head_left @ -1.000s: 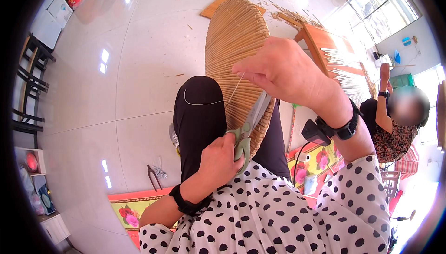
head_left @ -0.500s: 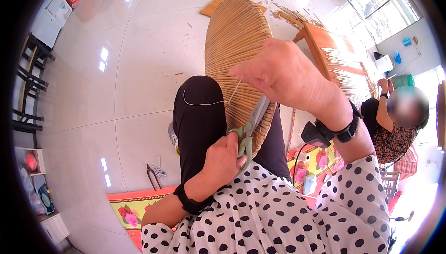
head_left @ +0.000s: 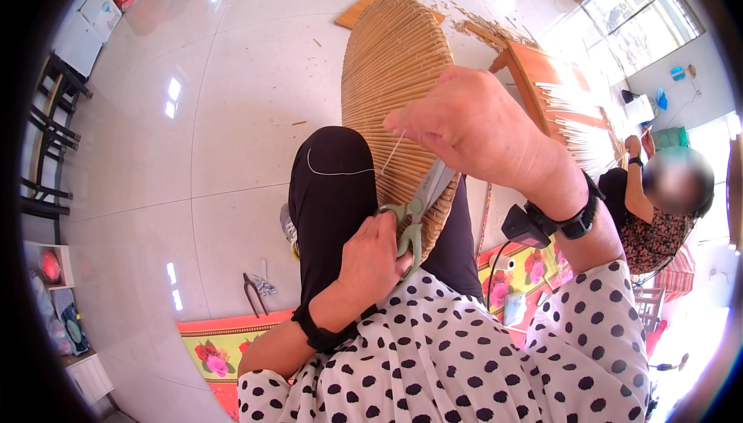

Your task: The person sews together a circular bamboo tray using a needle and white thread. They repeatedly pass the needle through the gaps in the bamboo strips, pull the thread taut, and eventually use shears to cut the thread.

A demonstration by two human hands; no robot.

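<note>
A long, round-ended woven piece of thin tan sticks (head_left: 391, 67) lies across my lap and reaches out over the floor. Green-handled scissors (head_left: 419, 206) rest over its near part, with the blade tips hidden behind my right hand. My left hand (head_left: 367, 259) is closed around the handles, next to the mat's near edge. Above the mat, my right hand (head_left: 472, 117) is closed, fingertips pinching a thin pale cord (head_left: 340, 173). From the pinch the cord runs down to the mat, and its loose end curls over my dark-trousered left knee (head_left: 333, 148).
Beyond the mat, a wooden board (head_left: 360, 9) and scattered stick scraps (head_left: 495, 20) lie on the tiled floor. An orange-brown table (head_left: 538, 75) with pale sticks stands at the right. Another person (head_left: 658, 222) sits beside it. Black stools (head_left: 54, 133) line the left wall.
Both hands stay almost in place. The scissors and left hand have shifted very slightly; the cord remains pinched in my right fingers.
</note>
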